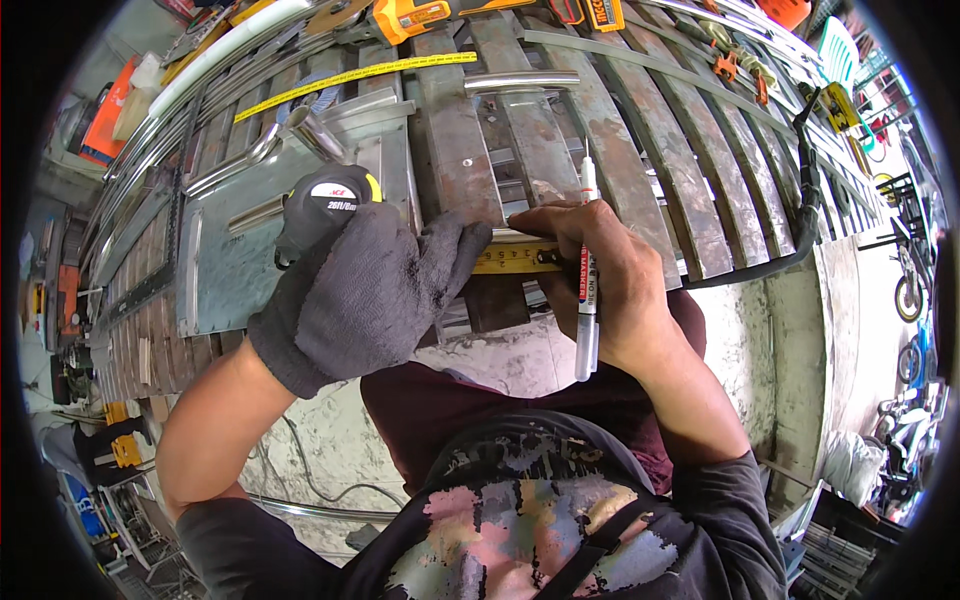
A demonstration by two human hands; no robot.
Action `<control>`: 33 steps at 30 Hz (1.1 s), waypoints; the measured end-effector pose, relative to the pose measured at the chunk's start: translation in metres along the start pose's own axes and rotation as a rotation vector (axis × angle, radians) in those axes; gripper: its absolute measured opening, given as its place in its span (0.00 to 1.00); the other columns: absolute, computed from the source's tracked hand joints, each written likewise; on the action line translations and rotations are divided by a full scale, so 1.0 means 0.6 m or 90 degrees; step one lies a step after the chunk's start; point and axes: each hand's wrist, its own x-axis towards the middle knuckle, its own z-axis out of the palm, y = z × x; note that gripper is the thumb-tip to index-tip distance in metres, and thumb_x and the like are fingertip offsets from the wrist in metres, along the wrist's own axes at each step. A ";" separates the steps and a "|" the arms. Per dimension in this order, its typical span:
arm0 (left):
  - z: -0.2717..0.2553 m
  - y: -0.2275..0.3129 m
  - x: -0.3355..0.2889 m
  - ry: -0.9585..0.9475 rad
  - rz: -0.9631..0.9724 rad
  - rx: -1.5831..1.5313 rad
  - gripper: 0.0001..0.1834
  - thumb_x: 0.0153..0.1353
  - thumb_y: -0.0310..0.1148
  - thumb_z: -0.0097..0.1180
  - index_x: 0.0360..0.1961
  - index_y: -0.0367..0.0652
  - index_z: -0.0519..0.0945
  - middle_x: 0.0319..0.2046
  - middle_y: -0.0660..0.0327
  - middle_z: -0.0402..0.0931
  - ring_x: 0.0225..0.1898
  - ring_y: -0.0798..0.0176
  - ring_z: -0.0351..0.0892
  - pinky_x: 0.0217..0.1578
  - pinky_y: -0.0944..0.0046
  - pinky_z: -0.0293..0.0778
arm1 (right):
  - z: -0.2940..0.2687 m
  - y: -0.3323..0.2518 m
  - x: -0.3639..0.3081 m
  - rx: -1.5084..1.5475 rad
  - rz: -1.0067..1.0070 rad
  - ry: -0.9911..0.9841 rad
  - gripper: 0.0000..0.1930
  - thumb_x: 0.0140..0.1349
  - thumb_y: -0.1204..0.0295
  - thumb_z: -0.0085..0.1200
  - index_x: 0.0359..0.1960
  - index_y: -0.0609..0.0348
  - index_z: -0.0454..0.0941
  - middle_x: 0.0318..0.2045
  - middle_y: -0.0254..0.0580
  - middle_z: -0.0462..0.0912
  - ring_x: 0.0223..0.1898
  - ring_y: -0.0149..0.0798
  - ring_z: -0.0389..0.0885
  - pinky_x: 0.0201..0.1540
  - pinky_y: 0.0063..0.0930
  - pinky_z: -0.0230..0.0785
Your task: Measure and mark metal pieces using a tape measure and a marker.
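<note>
My left hand (365, 290), in a dark grey glove, is closed around a black and yellow tape measure (330, 190). A short run of its yellow blade (515, 260) stretches across to my right hand (625, 270). That bare hand is closed, with a white marker (587, 350) held upright between its fingers. Its thumb and fingertips are at the blade's hooked end, beside a short shiny metal piece (515, 236) that is mostly covered. Both hands are over the near edge of a slatted metal workbench (620, 145).
A shiny tube (522, 81) lies farther back on the slats. On the left, a flat metal sheet (225, 285) carries several tube pieces. A yellow ruler strip (355, 74) and an orange power tool (410, 17) are at the back. A black cable (808, 190) hangs at the right edge.
</note>
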 end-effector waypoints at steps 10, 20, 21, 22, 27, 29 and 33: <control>-0.005 -0.020 0.008 0.068 0.071 0.039 0.37 0.68 0.30 0.61 0.80 0.33 0.82 0.67 0.44 0.87 0.39 0.55 0.82 0.44 0.53 0.78 | 0.002 0.004 -0.001 0.016 -0.005 -0.001 0.23 0.57 0.91 0.65 0.50 0.59 0.72 0.60 0.58 0.95 0.59 0.60 0.97 0.59 0.43 0.89; 0.001 0.001 -0.005 0.009 0.002 0.048 0.37 0.68 0.32 0.60 0.81 0.44 0.83 0.71 0.54 0.83 0.47 0.54 0.80 0.55 0.50 0.77 | -0.007 -0.004 0.003 0.037 0.055 -0.019 0.27 0.56 0.91 0.69 0.52 0.58 0.70 0.63 0.60 0.93 0.69 0.58 0.92 0.67 0.44 0.85; 0.000 0.001 -0.005 0.011 0.006 0.057 0.37 0.68 0.32 0.60 0.81 0.44 0.84 0.71 0.54 0.83 0.47 0.54 0.80 0.55 0.50 0.77 | -0.011 -0.006 0.005 0.048 0.072 -0.036 0.27 0.57 0.91 0.69 0.52 0.58 0.69 0.64 0.61 0.93 0.71 0.58 0.91 0.69 0.44 0.83; 0.000 0.000 -0.005 0.012 0.013 0.070 0.37 0.68 0.32 0.60 0.81 0.44 0.84 0.71 0.54 0.83 0.48 0.54 0.80 0.56 0.51 0.77 | -0.012 -0.005 0.008 0.053 0.036 -0.019 0.27 0.57 0.90 0.70 0.53 0.58 0.69 0.64 0.62 0.93 0.72 0.58 0.90 0.71 0.45 0.82; -0.002 0.003 -0.007 0.005 0.000 0.040 0.37 0.69 0.33 0.60 0.80 0.42 0.83 0.70 0.53 0.83 0.50 0.53 0.81 0.60 0.51 0.77 | -0.020 0.005 0.013 0.252 -0.052 0.105 0.17 0.74 0.84 0.61 0.60 0.59 0.73 0.64 0.59 0.92 0.62 0.44 0.89 0.65 0.38 0.80; -0.001 0.006 -0.010 -0.012 -0.007 0.033 0.36 0.70 0.33 0.59 0.81 0.42 0.82 0.71 0.52 0.83 0.53 0.53 0.81 0.61 0.51 0.77 | -0.025 0.008 0.006 0.284 0.007 0.181 0.10 0.86 0.74 0.57 0.62 0.61 0.76 0.62 0.57 0.93 0.53 0.34 0.87 0.59 0.29 0.79; 0.007 0.010 -0.015 -0.032 0.017 0.119 0.37 0.74 0.33 0.58 0.84 0.41 0.79 0.73 0.51 0.83 0.56 0.54 0.81 0.64 0.53 0.76 | -0.034 0.016 -0.008 0.128 0.017 0.257 0.23 0.94 0.58 0.54 0.68 0.69 0.85 0.54 0.50 0.96 0.42 0.30 0.88 0.50 0.26 0.79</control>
